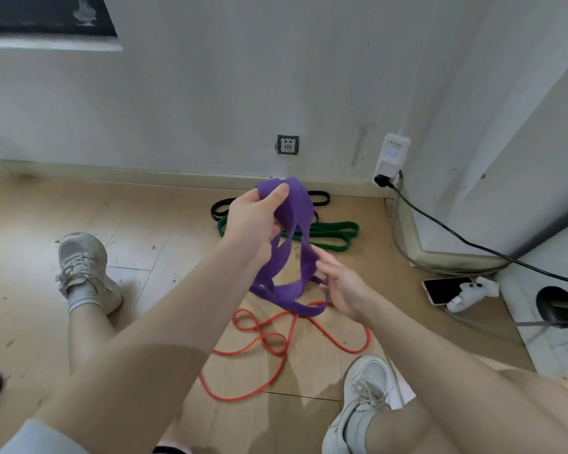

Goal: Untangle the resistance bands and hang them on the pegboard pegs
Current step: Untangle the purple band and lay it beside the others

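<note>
Purple band (295, 224) hangs from your left hand (253, 221), which pinches its top fold up near the wall; its twisted loops run down to the floor. Your right hand (340, 286), fingers loosely spread, touches the lower strand and sits nearer the tangle.

Matt rubbery purple band (300, 217), wood-look floor (164, 211)

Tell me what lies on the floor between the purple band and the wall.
Head view: the green band, and behind it the black band nearest the wall. The purple band partly hides both.
</note>
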### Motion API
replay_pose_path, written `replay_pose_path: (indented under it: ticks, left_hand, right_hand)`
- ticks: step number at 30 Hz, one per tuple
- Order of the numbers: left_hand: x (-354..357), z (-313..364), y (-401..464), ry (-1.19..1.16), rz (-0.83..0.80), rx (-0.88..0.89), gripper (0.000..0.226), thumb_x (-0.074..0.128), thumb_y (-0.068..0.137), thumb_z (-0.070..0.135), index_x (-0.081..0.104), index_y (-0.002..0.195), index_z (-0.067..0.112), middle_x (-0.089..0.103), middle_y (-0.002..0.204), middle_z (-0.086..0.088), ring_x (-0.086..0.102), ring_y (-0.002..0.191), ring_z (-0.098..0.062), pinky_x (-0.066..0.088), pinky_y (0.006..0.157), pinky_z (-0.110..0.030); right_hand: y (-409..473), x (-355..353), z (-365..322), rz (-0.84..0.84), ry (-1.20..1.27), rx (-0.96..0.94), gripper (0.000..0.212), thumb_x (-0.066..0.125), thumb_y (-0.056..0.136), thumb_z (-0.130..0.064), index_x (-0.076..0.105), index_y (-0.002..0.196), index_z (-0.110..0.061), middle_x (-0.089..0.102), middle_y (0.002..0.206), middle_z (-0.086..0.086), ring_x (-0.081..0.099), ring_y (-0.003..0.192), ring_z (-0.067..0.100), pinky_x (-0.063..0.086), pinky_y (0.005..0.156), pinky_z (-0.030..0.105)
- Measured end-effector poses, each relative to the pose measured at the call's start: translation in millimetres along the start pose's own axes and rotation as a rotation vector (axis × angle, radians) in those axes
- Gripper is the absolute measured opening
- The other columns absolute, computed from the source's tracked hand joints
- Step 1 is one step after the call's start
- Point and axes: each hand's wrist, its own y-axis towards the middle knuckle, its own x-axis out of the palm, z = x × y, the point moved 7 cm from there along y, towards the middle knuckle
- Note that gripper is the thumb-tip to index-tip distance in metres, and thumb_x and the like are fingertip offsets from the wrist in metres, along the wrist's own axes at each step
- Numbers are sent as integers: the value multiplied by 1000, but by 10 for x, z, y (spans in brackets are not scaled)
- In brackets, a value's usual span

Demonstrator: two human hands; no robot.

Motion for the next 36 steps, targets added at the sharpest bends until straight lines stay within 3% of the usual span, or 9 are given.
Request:
replay_pose_path:
  ticks: [3,9,12,15,19,24,26,29,36]
  left_hand:
    - [-78,-6,39,83,47,19,8,66,85,16,60,80,17,67,80,-2,63,76,-18,53,83,-37]
    - [-460,-60,172,113,273,111,33,71,81,19,43,98,20,54,90,4,57,81,-12,51,75,-30]
    - [-599,-141,231,138,304,195,19,65,84,9,53,85,24,57,87,-1,55,76,-16,48,65,-29]
    - [-670,-291,285,124,317,148,12,61,87,9,66,91,19,60,79,1,53,68,-11,44,54,-19]
    - [-744,-471,358,42,301,3,19,59,90,12,67,106,15,61,82,0,54,72,-13,45,60,-26]
    - [-735,-470,371,-87,185,-63,33,50,93,3,57,122,16,61,90,-1,57,71,-10,48,69,-22]
    - [-790,-411,372,-186,144,-49,41,49,91,-4,52,128,15,60,101,-4,60,78,-11,52,78,-23]
    - [-885,-351,331,-161,163,2,42,50,91,-4,52,128,16,58,98,0,60,77,-10,53,72,-20]
    - [-795,-452,271,-298,342,61,36,61,85,1,61,118,18,63,90,2,61,73,-9,50,57,-14]
  right_hand:
    - [84,169,-160,-21,37,-103,54,41,84,3,47,121,-36,52,126,-16,44,124,7,37,100,29]
    - [238,52,-111,-180,-256,-12,23,66,79,-14,61,102,-14,67,98,11,65,91,24,50,87,40]
    - [164,-88,-46,-228,-278,55,16,70,78,-18,61,88,-9,63,84,8,61,71,11,48,70,22]
    - [63,-205,-15,-361,-81,133,40,76,59,-35,65,86,-7,63,84,10,59,79,19,47,78,29]
    - [-120,-242,-205,-542,73,199,57,76,58,-21,58,108,0,67,97,11,63,87,23,51,81,30]
    - [-259,-237,-399,-581,-66,202,68,64,68,-2,44,133,1,57,119,18,61,100,25,53,86,32]
    - [-288,-296,-455,-518,-151,162,56,65,69,1,56,124,-3,64,110,17,64,91,21,53,83,29]
    - [-262,-498,-567,-196,-418,-9,30,64,75,10,67,95,-13,70,84,2,64,74,10,50,76,29]
    - [-404,-584,-817,651,-768,-322,14,49,88,-2,44,88,-15,50,91,2,57,75,22,45,58,26]
